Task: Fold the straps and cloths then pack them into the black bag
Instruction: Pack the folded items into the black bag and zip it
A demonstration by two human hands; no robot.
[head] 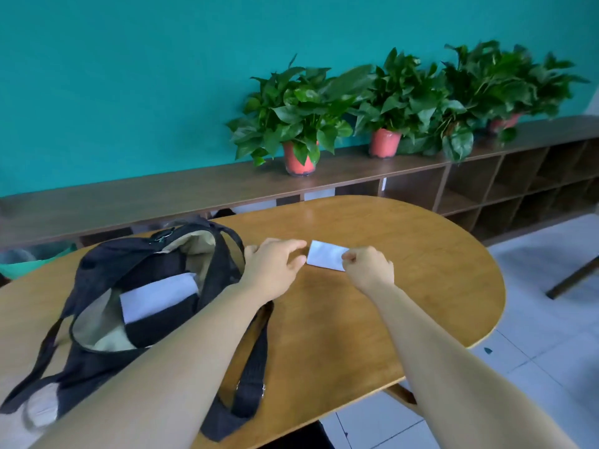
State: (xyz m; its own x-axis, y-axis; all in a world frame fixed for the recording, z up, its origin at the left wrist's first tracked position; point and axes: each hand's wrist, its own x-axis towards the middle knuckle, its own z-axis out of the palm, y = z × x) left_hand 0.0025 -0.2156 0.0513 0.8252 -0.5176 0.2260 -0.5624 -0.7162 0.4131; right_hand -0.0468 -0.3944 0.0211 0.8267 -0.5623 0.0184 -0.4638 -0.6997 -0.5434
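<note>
Your wooden table (405, 306) fills the view, rounded at its far and right edges. The black bag (107, 319) sprawls across the table's left side, mouth wide open toward you, beige lining showing, with its straps (251, 367) trailing toward the near edge. Inside the bag, 1 folded white cloth (158, 294) lies against a dark folded piece (162, 322). Your left forearm crosses over the bag's right rim. Out past the bag, toward the middle of the table, sits a small folded white cloth (324, 256), flat on the wood. Your left hand (274, 264) reaches it at its left end, thumb and forefinger parted with their tips at the cloth's edge; whether they grip it, I cannot tell. Your right hand (368, 265) is curled, fingers drawn in, pinching the cloth's right end. Behind the table, potted plants (298, 124) line a long shelf (194, 189).
</note>
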